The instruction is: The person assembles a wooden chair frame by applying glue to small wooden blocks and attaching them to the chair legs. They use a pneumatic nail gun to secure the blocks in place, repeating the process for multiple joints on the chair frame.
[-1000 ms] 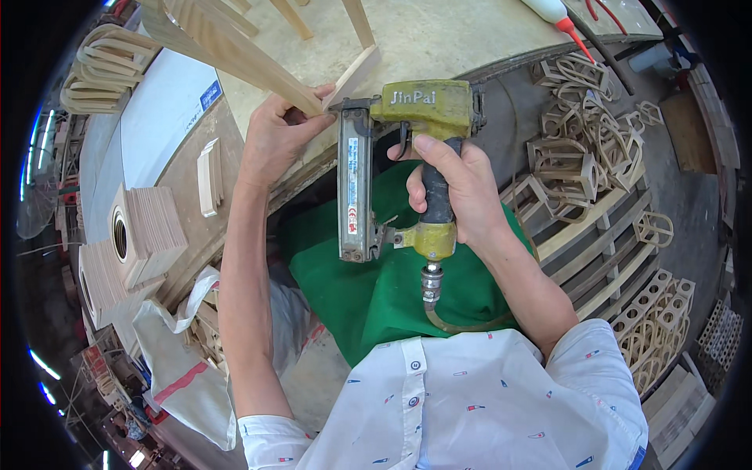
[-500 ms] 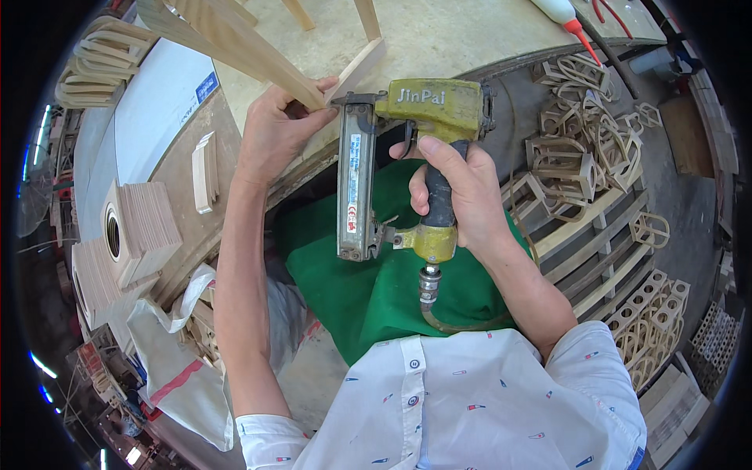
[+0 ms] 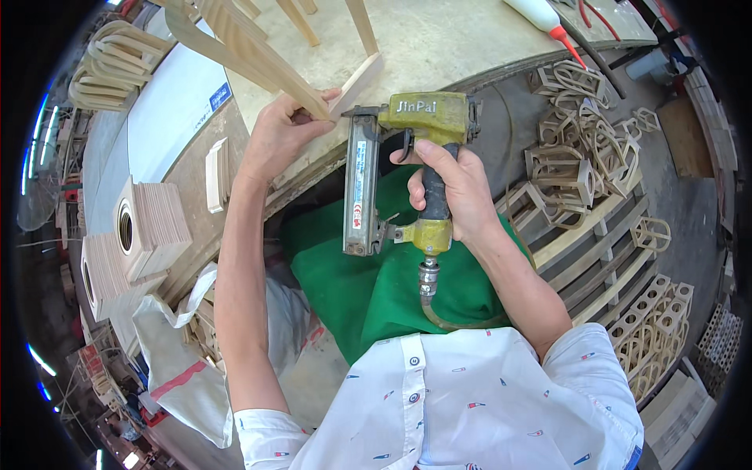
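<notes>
While the right grip [image 3: 458,188] is clenched round the dark handle of the nail gun [image 3: 427,113], ctr of frame, the left grip [image 3: 278,133] pinches the near end of a curved wooden frame [image 3: 286,77], upper L of ctr.

Progress: flat strip [image 3: 359,82] is in pos., running from the pinched end to an upright leg [image 3: 362,27], top ctr. Judged mid-operation; parts are brought together, but no fastener is visible at the joint, so whether it's fixed can't be confirmed. Trigger state: can't tell, index finger close by. Loose stock obs.: small wood pieces [image 3: 218,176], L of the left grip, plus stacked panels w/ round holes [image 3: 160,231], mid-L.

Rel. pos.: wooden frame rises from the left grip toward the upper L, over the desk [image 3: 446,35]; its pinched end is just L of the gun's nose. Contact betw. nose and wood unconfirmed. Right grip sits lower R, apart from the wood. Air hose [image 3: 439,321] leaves the gun's base, lower ctr, over green cloth [image 3: 329,270].
</notes>
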`<move>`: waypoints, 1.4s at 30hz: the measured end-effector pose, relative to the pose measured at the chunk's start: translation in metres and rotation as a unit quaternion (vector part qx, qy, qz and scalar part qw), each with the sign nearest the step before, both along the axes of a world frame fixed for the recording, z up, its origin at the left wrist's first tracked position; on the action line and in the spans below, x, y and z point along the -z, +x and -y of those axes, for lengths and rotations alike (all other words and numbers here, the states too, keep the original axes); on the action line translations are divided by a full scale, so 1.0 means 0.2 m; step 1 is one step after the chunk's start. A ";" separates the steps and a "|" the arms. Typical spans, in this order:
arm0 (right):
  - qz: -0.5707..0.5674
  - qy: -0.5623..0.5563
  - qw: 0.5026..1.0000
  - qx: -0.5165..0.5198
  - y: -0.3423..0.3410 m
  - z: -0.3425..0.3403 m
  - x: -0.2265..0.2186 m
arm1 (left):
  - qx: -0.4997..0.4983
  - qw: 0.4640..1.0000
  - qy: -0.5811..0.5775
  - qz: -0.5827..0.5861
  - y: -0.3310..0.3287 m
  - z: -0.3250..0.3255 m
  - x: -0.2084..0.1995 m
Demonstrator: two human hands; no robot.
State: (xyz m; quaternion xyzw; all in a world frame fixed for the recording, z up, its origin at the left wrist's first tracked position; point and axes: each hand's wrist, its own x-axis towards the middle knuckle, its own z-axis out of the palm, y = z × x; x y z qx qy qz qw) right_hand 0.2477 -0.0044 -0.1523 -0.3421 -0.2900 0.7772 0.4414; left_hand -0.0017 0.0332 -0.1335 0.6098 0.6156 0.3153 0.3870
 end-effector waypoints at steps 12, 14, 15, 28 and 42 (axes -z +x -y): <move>0.012 -0.004 1.000 -0.003 -0.01 0.00 0.00 | -0.013 1.000 -0.010 -0.011 0.02 0.01 -0.02; 0.015 -0.001 1.000 -0.005 -0.01 0.00 0.00 | -0.012 1.000 -0.009 -0.009 0.02 0.01 -0.02; 0.020 0.002 1.000 -0.006 -0.01 -0.01 -0.01 | -0.011 1.000 -0.007 -0.010 0.01 0.01 -0.01; 0.015 0.004 0.999 -0.031 0.03 -0.05 -0.01 | -0.018 0.997 -0.027 -0.076 0.04 0.01 -0.06; 0.011 -0.005 1.000 0.013 0.23 -0.32 -0.05 | 0.024 0.993 -0.064 0.100 0.03 -0.39 -0.04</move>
